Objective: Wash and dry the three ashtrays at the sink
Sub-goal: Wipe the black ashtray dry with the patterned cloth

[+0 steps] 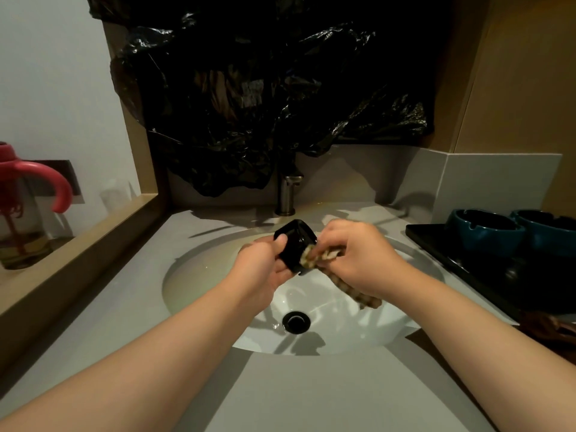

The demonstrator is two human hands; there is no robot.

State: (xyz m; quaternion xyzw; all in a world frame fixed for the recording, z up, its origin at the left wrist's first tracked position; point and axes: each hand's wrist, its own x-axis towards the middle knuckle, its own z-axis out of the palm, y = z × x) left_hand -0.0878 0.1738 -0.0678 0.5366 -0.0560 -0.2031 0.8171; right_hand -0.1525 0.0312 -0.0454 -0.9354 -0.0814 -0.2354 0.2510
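Over the white oval sink [199,275], a glossy black square ashtray [294,244] is gripped by the left hand [265,269]; a mottled brown cloth [314,255] is pinched against it by the right hand [361,254].

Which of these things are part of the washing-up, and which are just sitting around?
Job: black ashtray in left hand, cloth in right hand, sink, tap, two blue ashtrays on tray.
Lying about: pink-handled cup, black plastic sheet.

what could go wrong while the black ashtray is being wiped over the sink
The black ashtray is gripped by the left hand above the hard basin; if wet, it might slip and chip. The cloth in the right hand dangles toward the drain and could soak up water.
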